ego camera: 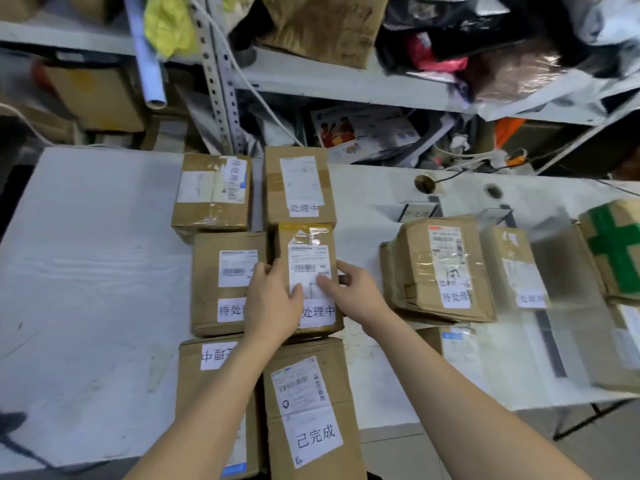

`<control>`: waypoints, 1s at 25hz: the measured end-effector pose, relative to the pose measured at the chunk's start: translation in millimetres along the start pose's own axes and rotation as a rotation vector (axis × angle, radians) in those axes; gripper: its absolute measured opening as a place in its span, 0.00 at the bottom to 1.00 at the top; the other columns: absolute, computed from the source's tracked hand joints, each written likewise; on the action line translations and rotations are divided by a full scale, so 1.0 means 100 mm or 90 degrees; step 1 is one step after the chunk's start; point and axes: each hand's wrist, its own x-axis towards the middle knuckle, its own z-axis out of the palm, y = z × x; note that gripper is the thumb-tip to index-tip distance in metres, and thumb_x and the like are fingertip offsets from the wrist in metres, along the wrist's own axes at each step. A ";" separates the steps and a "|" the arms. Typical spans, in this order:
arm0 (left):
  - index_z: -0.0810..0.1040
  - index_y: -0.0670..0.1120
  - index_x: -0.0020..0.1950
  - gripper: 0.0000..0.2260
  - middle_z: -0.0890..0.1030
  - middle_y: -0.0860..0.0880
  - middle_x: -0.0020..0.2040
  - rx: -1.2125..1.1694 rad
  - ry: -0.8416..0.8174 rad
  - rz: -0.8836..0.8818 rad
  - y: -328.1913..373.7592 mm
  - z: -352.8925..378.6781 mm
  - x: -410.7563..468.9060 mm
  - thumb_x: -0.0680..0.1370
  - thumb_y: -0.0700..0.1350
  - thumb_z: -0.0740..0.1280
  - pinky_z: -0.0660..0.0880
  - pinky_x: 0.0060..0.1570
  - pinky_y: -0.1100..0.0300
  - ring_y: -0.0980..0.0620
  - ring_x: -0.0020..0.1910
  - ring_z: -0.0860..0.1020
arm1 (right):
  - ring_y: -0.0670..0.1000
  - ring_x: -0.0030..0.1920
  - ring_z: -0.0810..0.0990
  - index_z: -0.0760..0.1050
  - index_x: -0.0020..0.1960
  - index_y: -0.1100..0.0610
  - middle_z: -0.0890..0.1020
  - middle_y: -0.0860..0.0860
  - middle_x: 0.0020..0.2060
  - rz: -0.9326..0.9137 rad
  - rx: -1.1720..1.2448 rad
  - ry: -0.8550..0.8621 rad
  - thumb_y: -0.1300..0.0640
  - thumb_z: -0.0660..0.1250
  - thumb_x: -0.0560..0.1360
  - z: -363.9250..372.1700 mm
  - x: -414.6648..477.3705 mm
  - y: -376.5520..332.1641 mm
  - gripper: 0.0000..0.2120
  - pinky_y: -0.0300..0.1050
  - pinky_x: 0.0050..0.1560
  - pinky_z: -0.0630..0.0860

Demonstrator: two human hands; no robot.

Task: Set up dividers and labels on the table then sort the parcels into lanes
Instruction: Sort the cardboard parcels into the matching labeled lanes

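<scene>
Several brown cardboard parcels lie in two columns on the white table [86,271]. Both hands rest on the middle parcel [309,249] of the right column, which carries a shipping label and a white "处理中" slip. My left hand [273,303] grips its left edge with the thumb on top. My right hand [353,292] holds its right edge, fingers pressing the label. Left of it lies a parcel [225,282] marked "待处理". Nearest me sits a parcel [311,414] marked "已完成". No dividers show between the columns.
More parcels [446,268] with slips lie at the right, one with green tape [616,251]. A small label stand [419,211] sits behind them. Cluttered metal shelves [346,84] rise past the table's far edge. The table's left part [86,237] is bare.
</scene>
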 end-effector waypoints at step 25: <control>0.68 0.64 0.74 0.25 0.73 0.54 0.62 -0.106 0.019 0.164 3.17 1.03 -0.91 0.78 0.53 0.69 0.74 0.53 0.60 0.55 0.58 0.75 | 0.46 0.43 0.88 0.79 0.64 0.43 0.88 0.48 0.47 -0.209 0.130 0.024 0.54 0.74 0.77 -3.58 -0.97 0.24 0.16 0.46 0.38 0.84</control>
